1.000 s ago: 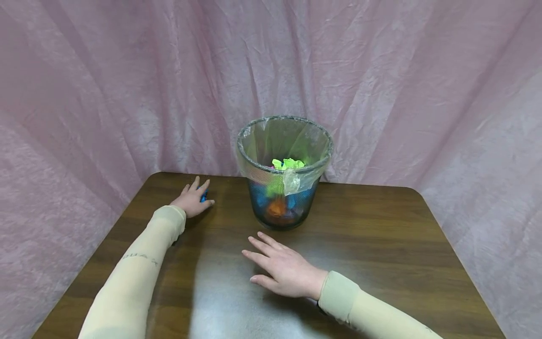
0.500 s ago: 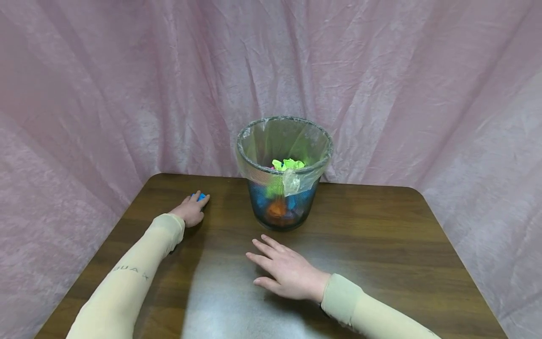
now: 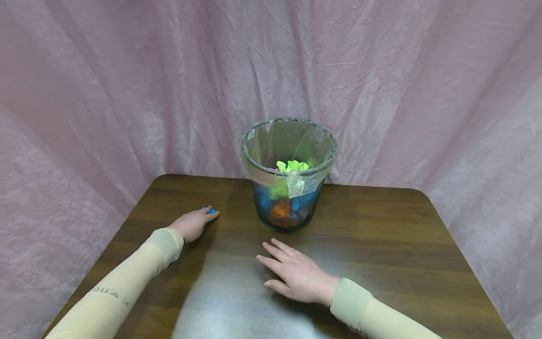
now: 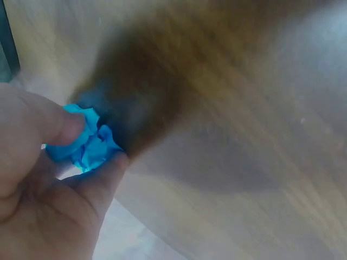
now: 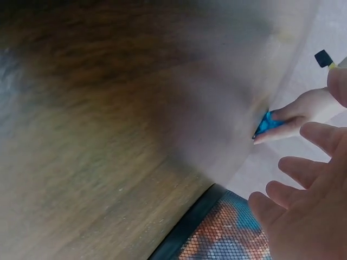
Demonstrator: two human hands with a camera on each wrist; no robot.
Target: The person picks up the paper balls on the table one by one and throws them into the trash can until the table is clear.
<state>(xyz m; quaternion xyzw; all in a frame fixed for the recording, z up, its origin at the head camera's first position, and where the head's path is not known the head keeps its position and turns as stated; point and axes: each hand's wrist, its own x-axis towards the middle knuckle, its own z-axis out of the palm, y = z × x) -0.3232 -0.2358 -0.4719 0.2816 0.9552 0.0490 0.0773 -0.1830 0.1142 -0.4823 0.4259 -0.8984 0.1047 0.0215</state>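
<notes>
My left hand (image 3: pixel 192 225) pinches a crumpled blue paper ball (image 4: pixel 93 142) between thumb and fingers, low over the left part of the table. In the head view most of the ball (image 3: pixel 210 210) is hidden behind the fingers. My right hand (image 3: pixel 298 274) is held over the middle of the table with its fingers spread, holding nothing. Just beyond it stands a dark mesh wastebasket (image 3: pixel 311 200) lined with a clear plastic bag (image 3: pixel 301 184). Inside, a bright green crumpled paper (image 3: pixel 292 165) lies on top, with blue and orange pieces showing through the mesh.
The brown wooden table (image 3: pixel 377 235) has rounded far corners and reaches back to a pink velvet curtain (image 3: pixel 203 84). The wastebasket stands near the table's far edge, right of my left hand.
My left hand has closed its spread fingers on the blue paper ball and come nearer with it, slightly rightward. My right hand stays spread; the view has shifted a little.
</notes>
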